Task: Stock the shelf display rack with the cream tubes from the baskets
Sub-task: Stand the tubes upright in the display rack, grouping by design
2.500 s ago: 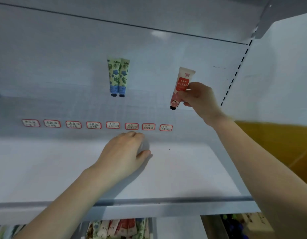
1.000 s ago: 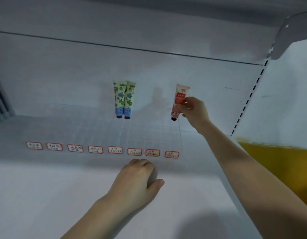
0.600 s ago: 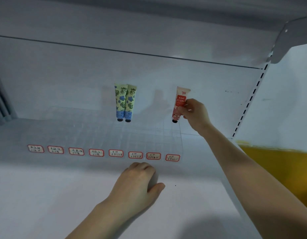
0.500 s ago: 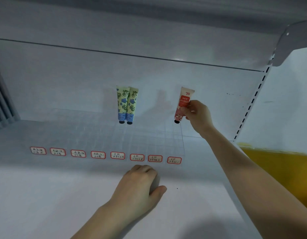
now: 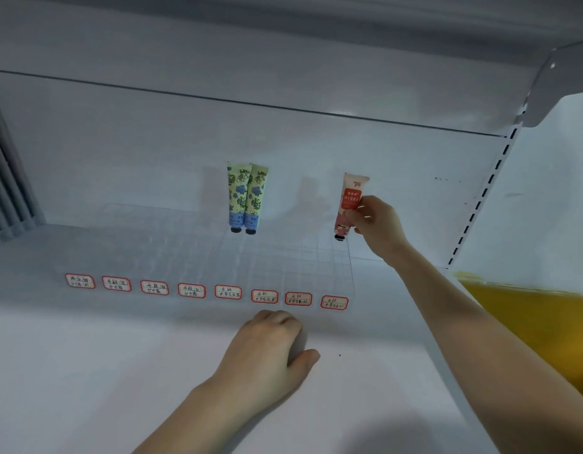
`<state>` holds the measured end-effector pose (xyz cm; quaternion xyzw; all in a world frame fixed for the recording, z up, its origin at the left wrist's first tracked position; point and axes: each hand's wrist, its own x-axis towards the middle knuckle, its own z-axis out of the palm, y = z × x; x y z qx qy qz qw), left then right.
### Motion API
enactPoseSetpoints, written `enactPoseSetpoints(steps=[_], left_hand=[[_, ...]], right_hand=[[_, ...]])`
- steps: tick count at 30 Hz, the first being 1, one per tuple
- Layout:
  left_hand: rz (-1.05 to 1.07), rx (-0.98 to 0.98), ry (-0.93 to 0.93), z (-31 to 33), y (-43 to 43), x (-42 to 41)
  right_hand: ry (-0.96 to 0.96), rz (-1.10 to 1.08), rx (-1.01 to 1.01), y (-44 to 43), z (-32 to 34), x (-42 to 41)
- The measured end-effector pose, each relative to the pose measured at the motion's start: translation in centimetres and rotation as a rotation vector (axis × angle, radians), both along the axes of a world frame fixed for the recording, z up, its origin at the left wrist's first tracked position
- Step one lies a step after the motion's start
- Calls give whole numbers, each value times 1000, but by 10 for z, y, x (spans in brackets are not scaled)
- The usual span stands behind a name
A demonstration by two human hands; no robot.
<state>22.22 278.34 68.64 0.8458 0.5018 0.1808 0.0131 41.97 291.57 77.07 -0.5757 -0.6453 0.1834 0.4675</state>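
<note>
**Seating a third tube, with most of the rack waiting to be filled**

Pinching the red cream tube around its lower half with the right grip, fingers and thumb curled onto it, cap pointing down over the back right cell of the clear display rack, at about 2 o'clock from the view's centre. Judging this as lowering or steadying the tube in that cell; not telling the cap as seated or hanging just above. Counting two floral tubes already standing cap-down, touching side by side, in the back row at 10 o'clock, well apart from the red one. Finding no other tubes in the rack, so reckoning the stocking as barely begun: three tubes against many open cells, with eight red-bordered labels running along the front edge from 8 o'clock to 5 o'clock, most fronting bare lanes. Resting the left grip knuckles-up on the white shelf just before the rack at 6 o'clock, fingers curled under; not telling it as clenched on nothing or covering something. Seeing no baskets, so leaving the remaining supply unjudged.
</note>
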Motion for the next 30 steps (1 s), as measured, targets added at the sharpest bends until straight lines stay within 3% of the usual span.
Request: enactPoseSetpoints(steps=[23, 30], left_hand=[[8, -12, -41, -2, 0, -1], [6, -7, -56, -4, 1, -1]], right_hand=[[-121, 29, -26, -1, 0, -7], [-18, 7, -36, 1, -8, -8]])
